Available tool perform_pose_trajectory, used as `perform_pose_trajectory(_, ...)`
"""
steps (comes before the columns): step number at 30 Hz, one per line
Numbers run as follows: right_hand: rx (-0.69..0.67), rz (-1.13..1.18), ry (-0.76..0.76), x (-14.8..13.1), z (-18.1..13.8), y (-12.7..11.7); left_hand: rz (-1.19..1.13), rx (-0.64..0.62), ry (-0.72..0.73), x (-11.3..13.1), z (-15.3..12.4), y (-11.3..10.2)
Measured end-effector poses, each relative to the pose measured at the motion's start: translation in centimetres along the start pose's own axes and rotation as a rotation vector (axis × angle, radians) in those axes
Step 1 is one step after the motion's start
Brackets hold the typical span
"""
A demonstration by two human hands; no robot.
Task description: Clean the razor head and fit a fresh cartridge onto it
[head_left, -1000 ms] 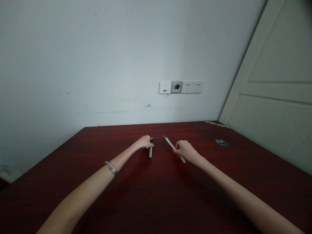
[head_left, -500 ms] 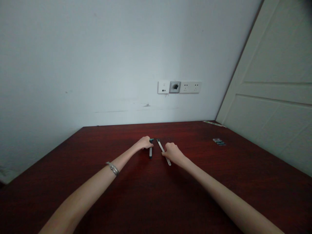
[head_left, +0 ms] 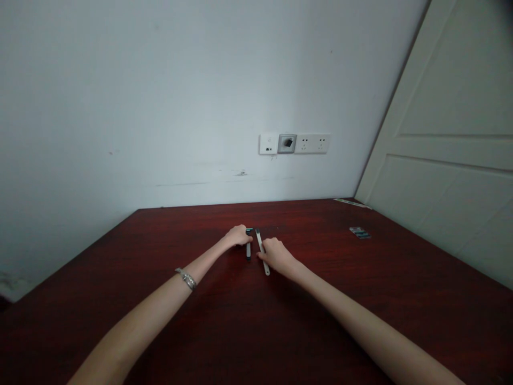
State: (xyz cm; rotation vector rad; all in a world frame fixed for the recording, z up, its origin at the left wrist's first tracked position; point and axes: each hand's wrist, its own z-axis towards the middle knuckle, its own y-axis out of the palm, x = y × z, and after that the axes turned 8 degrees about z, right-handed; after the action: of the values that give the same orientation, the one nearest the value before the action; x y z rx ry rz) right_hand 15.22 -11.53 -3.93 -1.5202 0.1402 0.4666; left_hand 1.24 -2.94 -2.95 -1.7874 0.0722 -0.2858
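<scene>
My left hand (head_left: 238, 235) is closed around the upper part of a razor (head_left: 248, 250), which has a teal head at the far end and a pale handle with a dark tip pointing towards me. Just to its right, my right hand (head_left: 277, 255) pinches the middle of a slim white toothbrush (head_left: 266, 269). Its dark-bristled head lies at the far end, and a small hole shows in the near end. The two lie close side by side, apart, the toothbrush slightly slanted. My fingers hide part of each handle.
The dark red wooden table (head_left: 208, 342) meets a pale wall with sockets (head_left: 312, 143). A small clear pack with dark strips (head_left: 360, 232) lies at the right. Behind it, a thin pale strip (head_left: 352, 203) lies along the back edge. A white panelled door (head_left: 449, 144) stands at the right.
My right hand has shifted left with the toothbrush, whose near end has swung left, so it lies closer to the razor and straighter. My left hand stays almost still on the razor.
</scene>
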Motion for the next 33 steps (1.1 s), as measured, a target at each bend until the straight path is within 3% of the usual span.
perform_pose_trajectory(12,0.0,0.004,-0.036,0.3,-0.6,0.0,0.002,0.025,-0.096,0.0,-0.2,0.1)
perform_pose_trajectory(20,0.005,0.025,-0.049,0.6,-1.1,-0.3,-0.025,0.025,-0.09,0.0,-0.2,0.4)
perform_pose_trajectory(23,0.043,0.04,-0.066,1.2,-1.3,-0.9,-0.072,-0.003,-0.049,-0.3,-0.4,-0.6)
perform_pose_trajectory(26,0.093,0.06,-0.056,2.7,-1.4,-2.3,-0.157,-0.048,0.005,-1.5,-0.3,-2.8)
perform_pose_trajectory(29,0.176,0.091,-0.028,5.5,-1.4,-4.4,-0.263,-0.005,0.001,-3.6,0.4,-5.2)
perform_pose_trajectory(33,0.333,0.078,0.086,11.0,-1.5,-7.4,-0.402,0.1,-0.067,-5.9,1.6,-5.9)
